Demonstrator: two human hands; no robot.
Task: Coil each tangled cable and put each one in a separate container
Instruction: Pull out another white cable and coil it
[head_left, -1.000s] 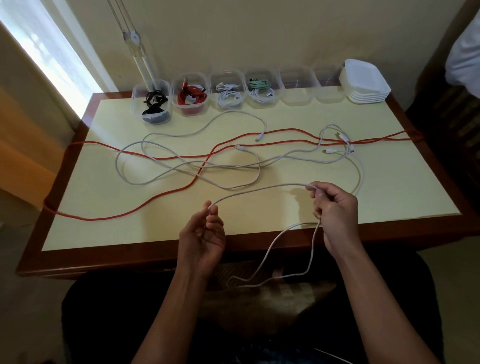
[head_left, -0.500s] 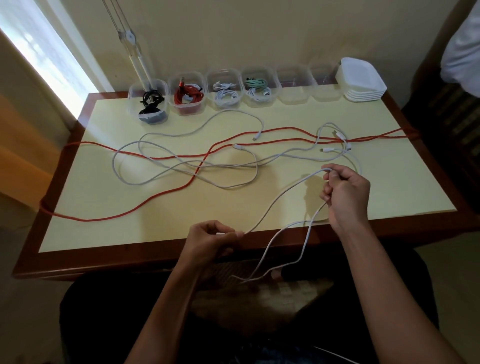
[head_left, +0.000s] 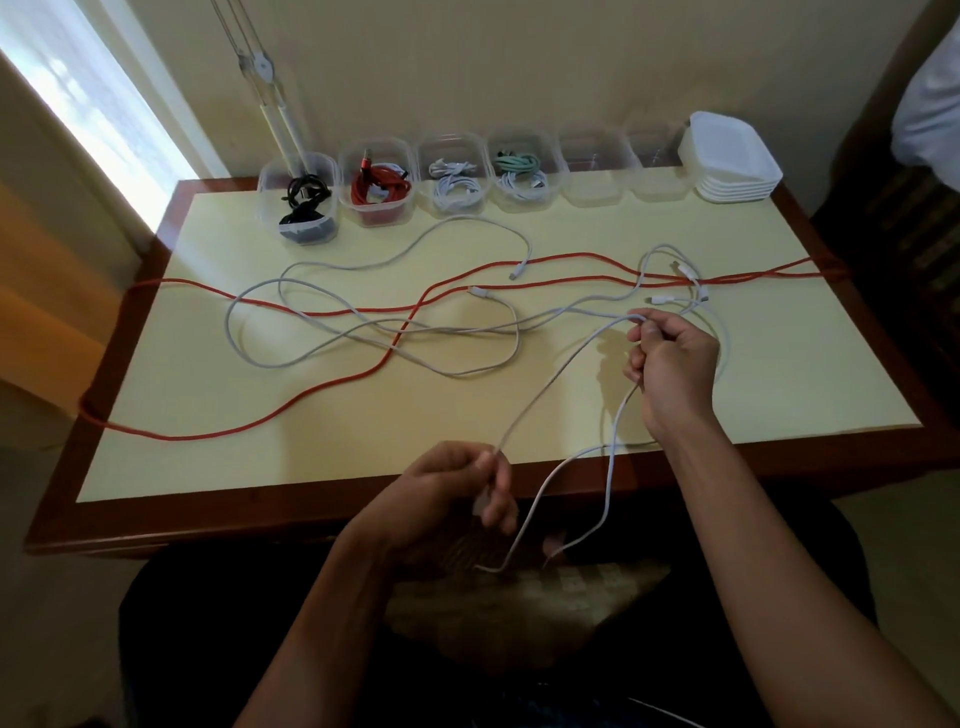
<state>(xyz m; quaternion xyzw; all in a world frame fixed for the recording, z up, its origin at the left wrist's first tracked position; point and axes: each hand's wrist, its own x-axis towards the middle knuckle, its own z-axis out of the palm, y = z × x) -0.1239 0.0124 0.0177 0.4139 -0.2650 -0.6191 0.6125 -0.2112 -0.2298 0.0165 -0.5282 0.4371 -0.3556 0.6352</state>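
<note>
Drawing apart, the left hand (head_left: 457, 486) and right hand (head_left: 670, 358) are both pinching the white cable (head_left: 550, 384), the right now reaching toward one o'clock, lengthening the next coil loop.

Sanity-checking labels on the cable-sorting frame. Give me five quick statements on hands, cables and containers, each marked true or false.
1. Both hands hold the same white cable. True: the left hand pinches it near the table edge, the right hand grips it farther up.
2. The long red cable is already coiled in a container. False: it lies spread across the table.
3. Two containers at the right of the row look empty. True.
4. The stack of lids sits at the row's left end. False: right end.
5. The black cable lies loose on the table. False: it sits in the leftmost container.
</note>
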